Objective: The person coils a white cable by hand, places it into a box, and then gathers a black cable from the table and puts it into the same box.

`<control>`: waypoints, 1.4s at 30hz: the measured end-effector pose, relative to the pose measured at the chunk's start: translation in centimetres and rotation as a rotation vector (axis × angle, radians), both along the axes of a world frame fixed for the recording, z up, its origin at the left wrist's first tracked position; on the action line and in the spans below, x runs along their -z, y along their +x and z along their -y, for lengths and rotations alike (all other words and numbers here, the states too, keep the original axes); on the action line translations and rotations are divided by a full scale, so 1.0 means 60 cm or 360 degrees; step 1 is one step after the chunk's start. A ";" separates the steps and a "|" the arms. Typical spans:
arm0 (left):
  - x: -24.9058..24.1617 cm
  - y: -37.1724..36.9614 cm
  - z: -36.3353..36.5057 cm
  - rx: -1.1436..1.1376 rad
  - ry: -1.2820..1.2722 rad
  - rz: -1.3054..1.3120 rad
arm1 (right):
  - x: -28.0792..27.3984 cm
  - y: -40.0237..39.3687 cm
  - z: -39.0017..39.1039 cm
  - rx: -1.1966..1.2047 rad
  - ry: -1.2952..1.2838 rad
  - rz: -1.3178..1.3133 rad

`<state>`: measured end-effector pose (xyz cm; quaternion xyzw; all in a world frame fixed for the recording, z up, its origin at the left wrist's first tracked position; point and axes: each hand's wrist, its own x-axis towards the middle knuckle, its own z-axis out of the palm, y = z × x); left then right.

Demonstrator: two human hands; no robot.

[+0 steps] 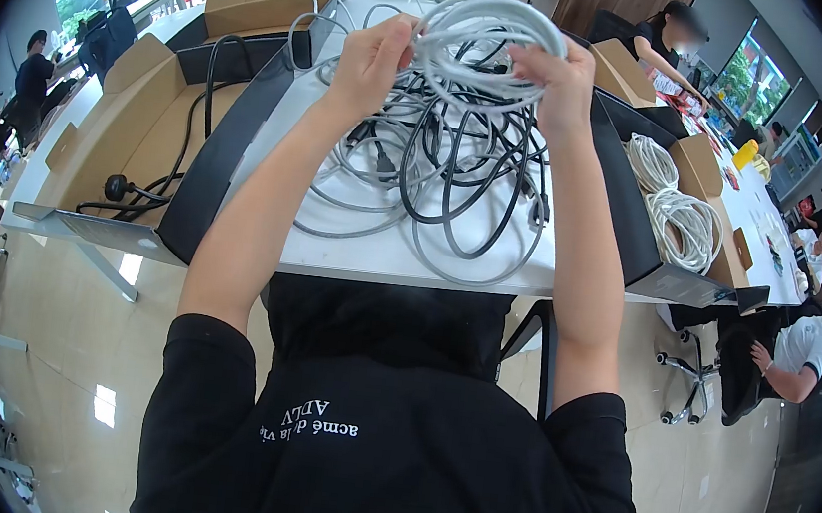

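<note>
A coil of white cable point(495, 25) is held up between my hands above the far part of the table. My left hand point(376, 61) is closed at the coil's left side, its fingertips partly hidden. On the other side, my right hand point(558, 80) grips the coil with thumb and fingers bent round the loops. Beneath them lies a loose tangle of black cables point(457, 201) and grey cables point(355, 221), with some plugs among them. One white strand point(306, 20) trails off to the left of my left hand.
An open cardboard box point(135, 117) on the left holds a black power cord point(181, 152). In the right-hand box point(647, 251) sit coiled white cables point(680, 225). More boxes stand behind both. People sit or work at both sides, and an office chair point(693, 381) stands at the right.
</note>
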<state>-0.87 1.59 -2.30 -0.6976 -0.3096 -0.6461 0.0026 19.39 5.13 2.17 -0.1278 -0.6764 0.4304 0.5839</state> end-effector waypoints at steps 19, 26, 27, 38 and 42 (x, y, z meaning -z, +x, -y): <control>-0.010 0.026 0.008 -0.0642 0.0137 -0.0279 | 0.019 -0.014 -0.003 0.0547 0.0338 -0.0223; 0.004 0.045 0.007 0.0232 -0.0673 0.0287 | 0.030 -0.023 0.013 0.0338 0.0379 -0.0367; 0.002 0.046 0.011 0.0347 -0.0723 0.0315 | 0.033 -0.027 0.013 0.0268 0.0333 -0.0384; 0.008 0.063 0.024 0.0485 -0.0664 0.0173 | 0.051 -0.042 -0.009 -0.1179 -0.0362 -0.0726; 0.004 0.075 0.012 0.0468 -0.0295 0.0648 | 0.059 -0.061 0.005 -0.1180 -0.0564 -0.0780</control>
